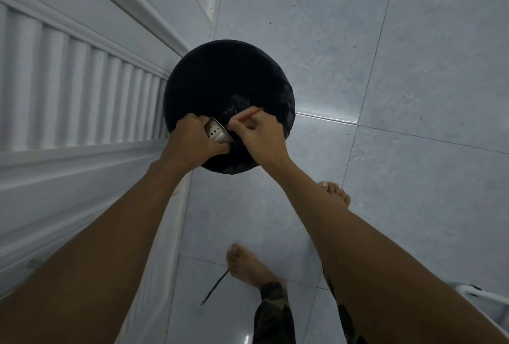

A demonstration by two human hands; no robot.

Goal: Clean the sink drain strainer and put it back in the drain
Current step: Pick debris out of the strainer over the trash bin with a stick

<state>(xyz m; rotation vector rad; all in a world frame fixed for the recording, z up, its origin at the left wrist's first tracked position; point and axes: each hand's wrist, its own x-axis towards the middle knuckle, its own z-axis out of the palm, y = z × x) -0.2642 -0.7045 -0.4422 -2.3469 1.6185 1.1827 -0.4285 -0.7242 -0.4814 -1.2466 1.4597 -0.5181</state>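
Observation:
My left hand grips a round metal drain strainer with small holes, tilted on its side over a round bin lined with a black bag. My right hand pinches a thin reddish stick, its lower end pointing into the strainer's open side. Both hands hover over the near part of the bin's mouth. The inside of the strainer is hidden from me.
White panelled cabinet doors run along the left, touching the bin. Pale floor tiles spread to the right. My bare feet stand just behind the bin. A dark thin strip lies on the floor. A white object shows at lower right.

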